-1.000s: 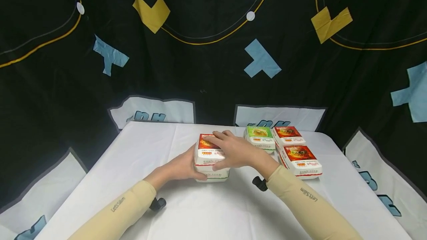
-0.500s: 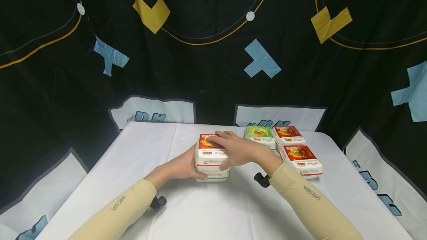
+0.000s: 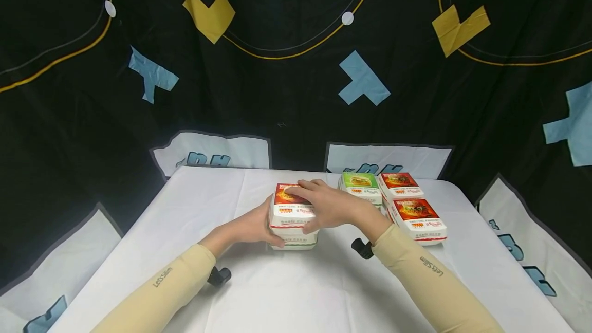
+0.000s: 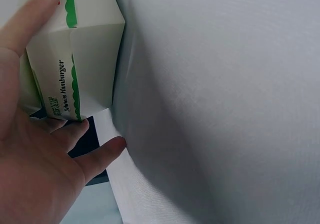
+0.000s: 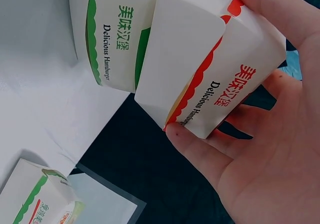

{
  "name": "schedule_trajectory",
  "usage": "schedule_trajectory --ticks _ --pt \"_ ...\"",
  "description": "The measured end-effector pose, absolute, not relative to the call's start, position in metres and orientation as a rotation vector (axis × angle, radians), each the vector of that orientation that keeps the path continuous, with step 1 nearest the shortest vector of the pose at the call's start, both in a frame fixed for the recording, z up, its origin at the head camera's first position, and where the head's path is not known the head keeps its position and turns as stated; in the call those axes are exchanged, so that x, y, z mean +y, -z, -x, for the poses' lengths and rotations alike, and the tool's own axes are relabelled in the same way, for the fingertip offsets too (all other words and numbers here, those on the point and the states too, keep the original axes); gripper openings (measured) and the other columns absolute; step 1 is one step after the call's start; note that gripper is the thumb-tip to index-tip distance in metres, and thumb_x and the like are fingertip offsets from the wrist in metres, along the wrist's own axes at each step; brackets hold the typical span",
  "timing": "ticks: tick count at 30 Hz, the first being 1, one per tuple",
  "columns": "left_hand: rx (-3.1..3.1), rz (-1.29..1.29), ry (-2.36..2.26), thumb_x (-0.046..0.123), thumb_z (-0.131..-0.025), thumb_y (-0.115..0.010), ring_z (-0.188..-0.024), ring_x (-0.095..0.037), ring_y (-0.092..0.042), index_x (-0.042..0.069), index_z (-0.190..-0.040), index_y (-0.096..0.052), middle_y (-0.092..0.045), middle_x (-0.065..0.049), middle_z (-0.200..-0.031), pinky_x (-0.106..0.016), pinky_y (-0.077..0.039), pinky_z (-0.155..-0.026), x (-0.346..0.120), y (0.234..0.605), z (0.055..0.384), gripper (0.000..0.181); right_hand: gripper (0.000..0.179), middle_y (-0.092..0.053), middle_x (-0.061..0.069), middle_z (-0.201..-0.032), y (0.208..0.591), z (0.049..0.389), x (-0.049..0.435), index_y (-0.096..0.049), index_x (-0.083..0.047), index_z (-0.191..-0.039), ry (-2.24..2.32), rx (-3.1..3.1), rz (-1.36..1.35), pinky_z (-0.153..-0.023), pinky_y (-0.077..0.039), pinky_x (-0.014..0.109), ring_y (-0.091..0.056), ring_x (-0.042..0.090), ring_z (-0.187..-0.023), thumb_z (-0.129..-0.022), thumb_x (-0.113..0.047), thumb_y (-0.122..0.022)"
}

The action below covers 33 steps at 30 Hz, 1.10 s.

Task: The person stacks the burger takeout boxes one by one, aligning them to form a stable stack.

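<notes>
In the head view, a red-topped hamburger box (image 3: 288, 215) stands on a green-trimmed hamburger box (image 3: 300, 243) near the table's middle. My right hand (image 3: 330, 207) holds the red box from its right, thumb at the front and fingers over the top and far side. My left hand (image 3: 253, 226) grips the stack's left side, its thumb low across the front. In the left wrist view, that thumb lies on the green-trimmed box (image 4: 62, 76), with fingers at its far side. In the right wrist view, the red box (image 5: 200, 68) sits between thumb and fingers, against the green-trimmed box.
Right of the stack, a green-topped box (image 3: 361, 181) and two red-topped boxes, one behind (image 3: 400, 181) and one nearer (image 3: 418, 220), sit close together. A white cloth covers the table (image 3: 287, 292). Behind its far edge hangs a black curtain (image 3: 287, 102).
My right hand has shifted slightly to the right along the red box, its thumb nearer the right corner. The left hand and the other boxes stay in place.
</notes>
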State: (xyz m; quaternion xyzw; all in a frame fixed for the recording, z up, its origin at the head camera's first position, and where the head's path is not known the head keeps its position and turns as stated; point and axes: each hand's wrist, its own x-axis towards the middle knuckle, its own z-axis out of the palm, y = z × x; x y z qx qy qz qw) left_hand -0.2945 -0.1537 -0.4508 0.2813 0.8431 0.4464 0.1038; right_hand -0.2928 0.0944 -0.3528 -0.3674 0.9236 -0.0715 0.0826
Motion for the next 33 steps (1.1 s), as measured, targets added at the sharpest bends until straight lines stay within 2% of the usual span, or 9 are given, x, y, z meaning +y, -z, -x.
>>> schedule_trajectory --ticks 5,12,23,28,33 --pt "2.513 -0.800 -1.312 0.024 -0.066 -0.096 -0.135 -0.015 -0.047 0.023 -0.153 -0.017 -0.051 0.007 -0.144 -0.047 -0.034 -0.117 -0.1538 0.4505 0.2921 0.118 0.092 -0.027 0.000 -0.165 0.3528 0.2920 0.0935 -0.029 -0.043 -0.157 0.196 2.779 1.107 -0.099 -0.051 0.040 -0.032 0.024 -0.143 -0.081 -0.049 -0.080" --pt "2.491 -0.795 -1.347 0.024 -0.066 -0.096 -0.134 -0.013 -0.048 0.026 -0.153 -0.017 -0.052 0.011 -0.143 -0.047 -0.035 -0.116 -0.1528 0.4528 0.2927 0.119 0.091 -0.031 0.000 -0.163 0.3539 0.2929 0.0913 -0.030 -0.044 -0.156 0.177 2.800 1.140 -0.095 -0.052 0.041 -0.035 0.023 -0.140 -0.081 -0.051 -0.079" --pt "2.484 -0.802 -1.361 0.024 -0.067 -0.096 -0.132 -0.016 -0.049 0.020 -0.155 -0.015 -0.052 0.005 -0.144 -0.049 -0.036 -0.115 -0.1531 0.4514 0.2924 0.119 0.093 -0.029 -0.001 -0.164 0.3542 0.2934 0.0897 -0.028 -0.044 -0.157 0.157 2.801 1.115 -0.096 -0.052 0.042 -0.034 0.024 -0.140 -0.080 -0.051 -0.080" --pt "2.501 -0.790 -1.359 0.026 -0.068 -0.095 -0.132 -0.016 -0.050 0.021 -0.156 -0.011 -0.052 0.005 -0.143 -0.050 -0.037 -0.115 -0.1524 0.4507 0.2908 0.122 0.093 -0.028 -0.001 -0.164 0.3536 0.2935 0.0904 -0.027 -0.045 -0.157 0.146 2.799 1.108 -0.096 -0.052 0.042 -0.033 0.023 -0.140 -0.080 -0.050 -0.079" --pt "2.508 -0.780 -1.359 0.030 -0.066 -0.096 -0.129 -0.011 -0.053 0.029 -0.155 -0.012 -0.055 0.011 -0.139 -0.045 -0.040 -0.113 -0.1525 0.4496 0.2902 0.122 0.093 -0.027 -0.001 -0.164 0.3530 0.2919 0.0905 -0.027 -0.044 -0.157 0.156 2.787 1.099 -0.097 -0.052 0.042 -0.033 0.023 -0.140 -0.081 -0.050 -0.079"
